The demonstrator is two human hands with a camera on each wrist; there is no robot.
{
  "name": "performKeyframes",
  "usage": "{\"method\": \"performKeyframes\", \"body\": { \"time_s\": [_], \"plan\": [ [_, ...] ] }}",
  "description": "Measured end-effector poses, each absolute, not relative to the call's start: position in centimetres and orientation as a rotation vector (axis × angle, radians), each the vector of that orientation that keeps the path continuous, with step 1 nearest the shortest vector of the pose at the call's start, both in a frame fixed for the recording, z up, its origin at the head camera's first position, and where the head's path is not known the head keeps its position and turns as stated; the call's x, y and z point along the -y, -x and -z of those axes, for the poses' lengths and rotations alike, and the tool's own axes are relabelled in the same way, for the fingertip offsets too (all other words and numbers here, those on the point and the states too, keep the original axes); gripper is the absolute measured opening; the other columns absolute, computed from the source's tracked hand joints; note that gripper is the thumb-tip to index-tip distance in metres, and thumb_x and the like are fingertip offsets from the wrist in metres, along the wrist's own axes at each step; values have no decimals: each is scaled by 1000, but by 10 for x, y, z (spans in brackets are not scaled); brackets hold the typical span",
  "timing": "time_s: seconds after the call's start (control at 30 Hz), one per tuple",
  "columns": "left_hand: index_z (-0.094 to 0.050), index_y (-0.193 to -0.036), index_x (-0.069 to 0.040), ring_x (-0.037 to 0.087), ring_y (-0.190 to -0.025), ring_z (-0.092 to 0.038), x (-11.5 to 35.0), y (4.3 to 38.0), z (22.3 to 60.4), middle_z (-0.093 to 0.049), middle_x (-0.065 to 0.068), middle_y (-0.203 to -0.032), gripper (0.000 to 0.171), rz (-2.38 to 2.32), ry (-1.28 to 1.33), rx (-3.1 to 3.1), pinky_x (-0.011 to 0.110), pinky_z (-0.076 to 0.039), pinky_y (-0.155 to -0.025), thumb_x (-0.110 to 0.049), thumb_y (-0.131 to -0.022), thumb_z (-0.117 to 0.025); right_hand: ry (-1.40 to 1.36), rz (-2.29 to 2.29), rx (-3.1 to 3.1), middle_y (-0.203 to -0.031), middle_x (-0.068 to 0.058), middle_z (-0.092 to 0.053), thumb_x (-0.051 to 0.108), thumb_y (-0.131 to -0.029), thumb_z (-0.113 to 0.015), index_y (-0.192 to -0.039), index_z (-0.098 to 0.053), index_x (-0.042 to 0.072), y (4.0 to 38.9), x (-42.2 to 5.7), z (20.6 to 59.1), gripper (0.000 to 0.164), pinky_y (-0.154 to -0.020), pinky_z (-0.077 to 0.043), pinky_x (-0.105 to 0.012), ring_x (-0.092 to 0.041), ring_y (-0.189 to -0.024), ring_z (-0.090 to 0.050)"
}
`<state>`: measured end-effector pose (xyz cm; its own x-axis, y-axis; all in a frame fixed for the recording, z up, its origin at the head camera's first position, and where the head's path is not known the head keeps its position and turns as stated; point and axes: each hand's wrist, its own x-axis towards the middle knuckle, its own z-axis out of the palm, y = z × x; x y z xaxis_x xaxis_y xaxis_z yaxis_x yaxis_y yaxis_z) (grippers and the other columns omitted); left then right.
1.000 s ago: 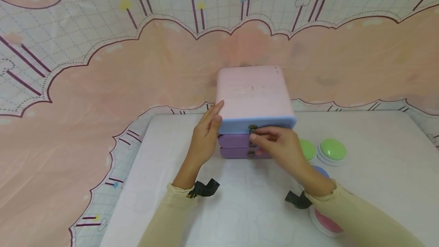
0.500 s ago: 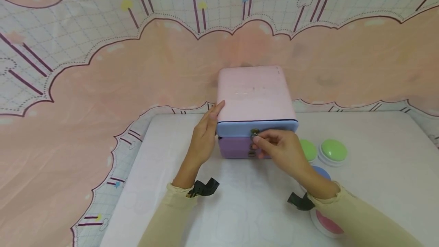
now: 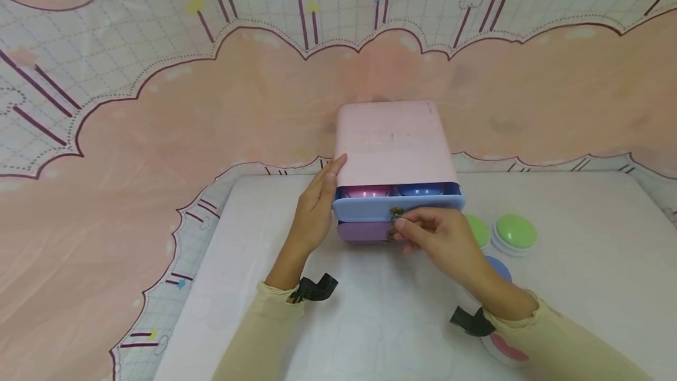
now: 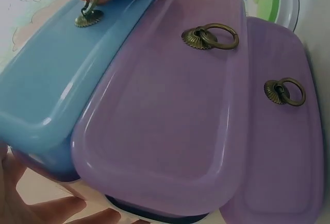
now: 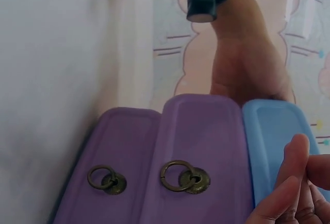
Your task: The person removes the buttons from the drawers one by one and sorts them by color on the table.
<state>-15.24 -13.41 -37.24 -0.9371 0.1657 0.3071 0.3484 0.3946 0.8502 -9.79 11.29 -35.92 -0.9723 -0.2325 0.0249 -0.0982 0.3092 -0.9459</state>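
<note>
A small pink drawer cabinet [image 3: 394, 143] has one blue drawer [image 3: 359, 209] above two purple drawers. My right hand [image 3: 441, 237] pinches the brass ring pull [image 4: 93, 2] of the blue drawer between thumb and fingers. That drawer stands partly out, showing a pink round thing [image 3: 367, 191] and a blue one [image 3: 420, 190] inside. With fingers extended, my left hand [image 3: 315, 210] rests against the cabinet's left side. Brass rings hang on the middle purple drawer [image 4: 154, 105] and the bottom purple drawer [image 4: 281, 157]; a dark gap shows behind the middle front's edge.
Right of the cabinet, on the white table [image 3: 370, 322], lie round white-based things: two with green tops [image 3: 515, 231], one blue [image 3: 499, 268] and one pink [image 3: 508, 347], partly behind my right arm. A patterned cloth [image 3: 264, 110] hangs behind.
The blue drawer has slid out toward me with my right hand on its ring, uncovering the pink and blue things inside. My left hand has stayed at the cabinet's side.
</note>
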Motion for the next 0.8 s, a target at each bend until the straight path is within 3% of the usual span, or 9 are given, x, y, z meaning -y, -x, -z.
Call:
{"method": "performKeyframes", "body": {
  "time_s": [0.23,0.53,0.8],
  "plan": [
    [-42,-156,-36,11,-155,-26,133,152,371,-33,-12,-165,49,1561,447,2482,46,-20,-128,-50,-111,-26,284,1724,-2458,-87,-11,-78,26,-96,-73,-97,-77,6,89,-115,353,20,-72,-61,-31,-23,-70,-72],
    [-42,-156,-38,15,-156,-27,131,151,369,-33,-12,-165,48,1559,442,2490,46,-21,-128,-49,-111,-26,360,1762,-2474,-90,-4,-79,21,-97,-73,-99,-77,4,82,-116,361,18,-79,-60,-23,-10,-87,-76],
    [-40,-155,-41,11,-155,-26,133,151,372,-32,-14,-165,48,1553,411,2508,47,-21,-128,-52,-111,-26,428,1820,-2430,-91,-4,-79,19,-97,-71,-98,-77,5,84,-116,370,15,-80,-60,-24,-14,-89,-76]
  ]
}}
